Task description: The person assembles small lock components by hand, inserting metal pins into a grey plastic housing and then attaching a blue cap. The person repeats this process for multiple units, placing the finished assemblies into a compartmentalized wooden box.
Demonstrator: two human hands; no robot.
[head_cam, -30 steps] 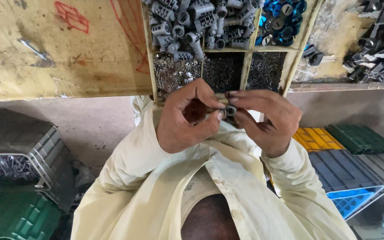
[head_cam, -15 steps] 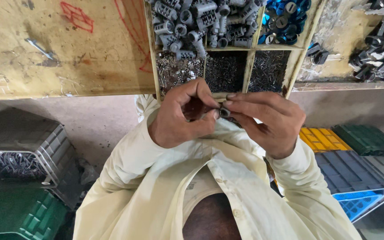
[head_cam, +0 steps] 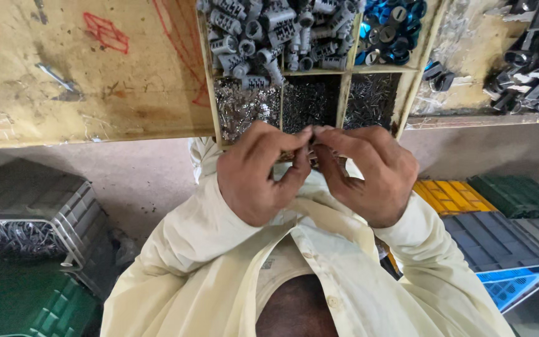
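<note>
At frame centre, the left hand and right hand are pinching a tiny, mostly hidden part between fingertips; steadying it over the tray seems wise.

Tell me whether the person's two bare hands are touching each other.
Touching. The head view shows the left hand and right hand meeting fingertip to fingertip, no gap between them, before the wooden compartment tray.

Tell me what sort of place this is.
Probably a small assembly workshop. A wooden tray has compartments of grey metal sleeves, blue rings and small pins; plastic crates stand on the floor.
</note>
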